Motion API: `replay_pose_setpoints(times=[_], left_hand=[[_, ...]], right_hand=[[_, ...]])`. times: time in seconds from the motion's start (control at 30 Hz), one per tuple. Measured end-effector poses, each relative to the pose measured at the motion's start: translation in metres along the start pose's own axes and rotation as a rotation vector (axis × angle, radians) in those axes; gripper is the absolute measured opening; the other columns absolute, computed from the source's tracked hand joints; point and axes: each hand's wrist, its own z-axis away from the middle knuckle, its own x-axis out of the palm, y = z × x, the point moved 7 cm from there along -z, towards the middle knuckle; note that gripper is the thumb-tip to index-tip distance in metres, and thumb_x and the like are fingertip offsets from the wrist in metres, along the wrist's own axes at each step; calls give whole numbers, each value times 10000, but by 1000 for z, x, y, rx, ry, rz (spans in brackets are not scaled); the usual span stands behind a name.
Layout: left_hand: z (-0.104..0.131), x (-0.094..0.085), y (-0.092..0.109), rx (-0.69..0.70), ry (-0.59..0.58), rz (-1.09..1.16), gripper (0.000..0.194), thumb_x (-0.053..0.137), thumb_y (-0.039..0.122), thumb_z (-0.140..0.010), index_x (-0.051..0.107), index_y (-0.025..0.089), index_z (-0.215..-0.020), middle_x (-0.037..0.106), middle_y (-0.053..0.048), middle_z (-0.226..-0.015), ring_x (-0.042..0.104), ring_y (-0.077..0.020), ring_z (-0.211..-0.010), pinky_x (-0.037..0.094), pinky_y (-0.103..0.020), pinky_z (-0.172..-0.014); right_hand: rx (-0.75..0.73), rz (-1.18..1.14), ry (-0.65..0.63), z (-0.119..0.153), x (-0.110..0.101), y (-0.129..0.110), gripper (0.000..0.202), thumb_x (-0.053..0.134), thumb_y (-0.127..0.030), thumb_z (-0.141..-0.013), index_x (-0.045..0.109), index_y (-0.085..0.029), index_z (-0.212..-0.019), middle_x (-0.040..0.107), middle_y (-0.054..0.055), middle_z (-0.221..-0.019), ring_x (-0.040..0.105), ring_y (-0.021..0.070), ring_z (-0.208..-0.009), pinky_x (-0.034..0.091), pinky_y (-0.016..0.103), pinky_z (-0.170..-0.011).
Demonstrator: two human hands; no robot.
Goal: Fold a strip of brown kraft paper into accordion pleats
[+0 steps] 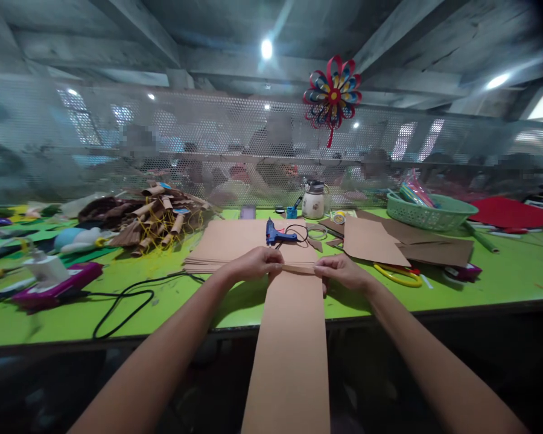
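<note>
A long strip of brown kraft paper point(294, 337) runs from the table edge down toward me. Its far end is folded over in a narrow band. My left hand point(257, 263) pinches the left corner of that fold, and my right hand point(341, 271) pinches the right corner, thumbs on top. Just beyond my hands lies a stack of brown paper sheets point(226, 241). On the stack rests a blue glue gun point(280, 234) with its black cord, close to my left hand.
Yellow-handled scissors point(398, 275) and cut brown card point(375, 238) lie at the right, before a green basket point(429, 211). At the left are a purple power strip point(58, 286), a looping black cable point(127, 295) and a heap of brown paper pieces point(163, 217). A jar point(314, 202) stands behind.
</note>
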Motion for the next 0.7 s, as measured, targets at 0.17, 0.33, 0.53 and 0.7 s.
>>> replay_pose_setpoints(times=[0.17, 0.33, 0.53, 0.7], left_hand=[[4, -3, 0, -35, 13, 244, 298, 565, 411, -832, 589, 114, -845, 484, 28, -630, 390, -92, -577, 293, -215, -557], [3, 1, 3, 54, 27, 480, 280, 607, 397, -834, 606, 124, -898, 513, 20, -692, 432, -83, -614, 323, -206, -578], [-1, 28, 2, 70, -175, 845, 327, 730, 386, -749, 635, 113, -900, 603, -40, -793, 559, -116, -694, 446, -260, -668], [1, 37, 12, 113, -219, 915, 370, 768, 404, -701, 668, 103, -890, 664, -94, -848, 622, -167, -768, 492, -303, -730]], right_hand=[[-106, -179, 198, -1, -18, -4, 378, 583, -504, -848, 696, -145, -872, 642, 34, -754, 584, 118, -668, 465, 253, -648], [-153, -289, 133, -1, -6, -18, 409, 719, -316, -774, 630, -236, -1166, 667, 53, -1039, 620, 163, -909, 503, 273, -758], [-243, -194, -218, -3, 38, -71, 414, 695, -262, -805, 612, -223, -1209, 664, 59, -982, 638, 150, -848, 528, 269, -733], [-400, -122, -175, -12, 46, -97, 193, 761, -252, -731, 711, -164, -895, 597, 35, -874, 601, 124, -753, 536, 256, -679]])
